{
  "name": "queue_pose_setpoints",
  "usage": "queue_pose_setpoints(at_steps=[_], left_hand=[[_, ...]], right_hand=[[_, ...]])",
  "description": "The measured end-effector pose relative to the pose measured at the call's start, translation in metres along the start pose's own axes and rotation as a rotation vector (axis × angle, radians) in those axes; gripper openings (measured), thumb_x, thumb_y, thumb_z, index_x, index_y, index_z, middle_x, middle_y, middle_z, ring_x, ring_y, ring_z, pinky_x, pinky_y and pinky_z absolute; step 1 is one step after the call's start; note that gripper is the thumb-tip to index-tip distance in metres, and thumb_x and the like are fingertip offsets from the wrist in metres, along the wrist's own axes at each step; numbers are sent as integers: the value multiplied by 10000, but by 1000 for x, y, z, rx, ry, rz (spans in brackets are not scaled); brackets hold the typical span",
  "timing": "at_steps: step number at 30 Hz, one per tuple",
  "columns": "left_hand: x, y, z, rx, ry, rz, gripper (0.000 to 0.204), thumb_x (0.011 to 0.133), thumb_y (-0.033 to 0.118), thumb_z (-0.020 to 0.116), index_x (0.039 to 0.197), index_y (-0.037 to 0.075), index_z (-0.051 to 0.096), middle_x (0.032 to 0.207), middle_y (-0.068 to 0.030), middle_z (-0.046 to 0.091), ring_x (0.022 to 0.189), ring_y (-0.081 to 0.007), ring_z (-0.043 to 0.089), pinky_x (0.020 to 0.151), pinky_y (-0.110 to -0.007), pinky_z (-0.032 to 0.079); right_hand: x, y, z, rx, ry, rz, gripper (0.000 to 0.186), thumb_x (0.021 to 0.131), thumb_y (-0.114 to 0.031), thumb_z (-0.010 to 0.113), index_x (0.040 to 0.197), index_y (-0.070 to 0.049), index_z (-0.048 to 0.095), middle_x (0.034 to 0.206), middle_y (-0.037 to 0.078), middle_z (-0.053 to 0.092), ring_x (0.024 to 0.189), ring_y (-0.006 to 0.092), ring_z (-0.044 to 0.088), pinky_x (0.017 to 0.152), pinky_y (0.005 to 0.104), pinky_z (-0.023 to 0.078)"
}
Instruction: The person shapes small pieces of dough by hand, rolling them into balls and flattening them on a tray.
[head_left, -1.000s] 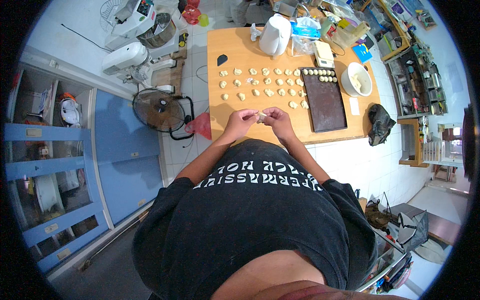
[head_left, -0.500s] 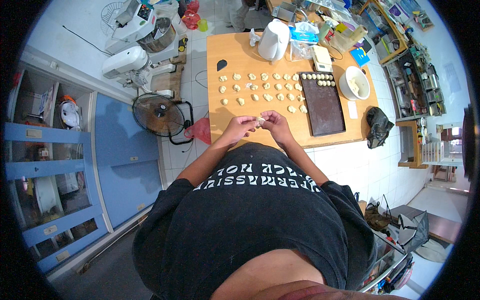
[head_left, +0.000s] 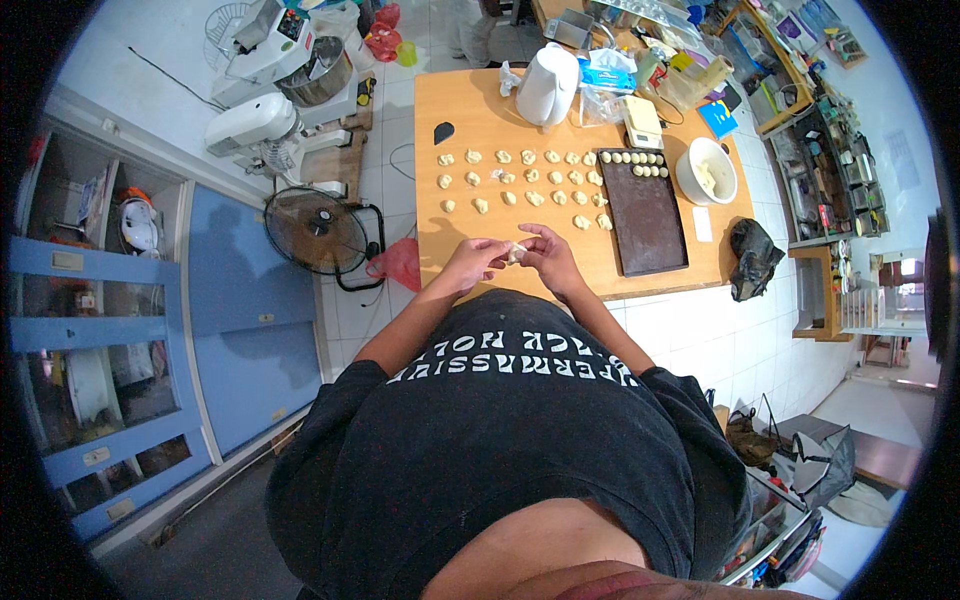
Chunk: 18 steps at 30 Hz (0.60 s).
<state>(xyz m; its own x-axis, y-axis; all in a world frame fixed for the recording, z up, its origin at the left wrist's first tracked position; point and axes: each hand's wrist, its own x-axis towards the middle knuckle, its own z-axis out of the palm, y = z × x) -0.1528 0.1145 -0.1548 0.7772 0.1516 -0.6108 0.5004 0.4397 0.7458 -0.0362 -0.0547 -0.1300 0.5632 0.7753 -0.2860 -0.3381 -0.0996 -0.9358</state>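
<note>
A small pale dough piece [head_left: 516, 252] is pinched between the fingers of the left hand [head_left: 472, 262] and the right hand [head_left: 545, 255], just above the near edge of the wooden desk [head_left: 470, 110], slightly above the centre of the frame. Both sets of fingers are curled onto that one piece.

On the desk beyond the hands, about twenty shaped dough pieces [head_left: 520, 183] are laid in three loose rows. To their right, one dark baking tray [head_left: 645, 215] is seen, with roughly nine round dough balls [head_left: 635, 160] lined along its far end. One white bowl [head_left: 707, 170] stands right of the tray, and one white kettle [head_left: 548, 85] stands at the far edge. One floor fan [head_left: 318, 230] is seen left of the desk, with two stand mixers [head_left: 275, 90] at the upper left.
</note>
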Motion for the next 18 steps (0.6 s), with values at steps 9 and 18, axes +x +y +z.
queue_pose_setpoints(at_steps=[9, 18], left_hand=[[0, -10, 7, -54, -76, 71, 286, 1001, 339, 657, 1117, 84, 713, 970, -4, 682, 848, -100, 601, 711, -282, 479], [-1, -1, 19, 57, -87, 72, 244, 977, 274, 699, 1129, 83, 695, 981, 2, 682, 859, -90, 606, 716, -282, 487]], right_hand=[[-4, 2, -3, -68, 59, 11, 515, 877, 19, 725, 1343, 23, 506, 919, 81, 677, 791, 136, 646, 703, 264, 525], [-4, 19, -23, -61, 123, 41, 360, 885, -32, 745, 1211, 2, 595, 848, 47, 667, 737, 103, 614, 668, 248, 504]])
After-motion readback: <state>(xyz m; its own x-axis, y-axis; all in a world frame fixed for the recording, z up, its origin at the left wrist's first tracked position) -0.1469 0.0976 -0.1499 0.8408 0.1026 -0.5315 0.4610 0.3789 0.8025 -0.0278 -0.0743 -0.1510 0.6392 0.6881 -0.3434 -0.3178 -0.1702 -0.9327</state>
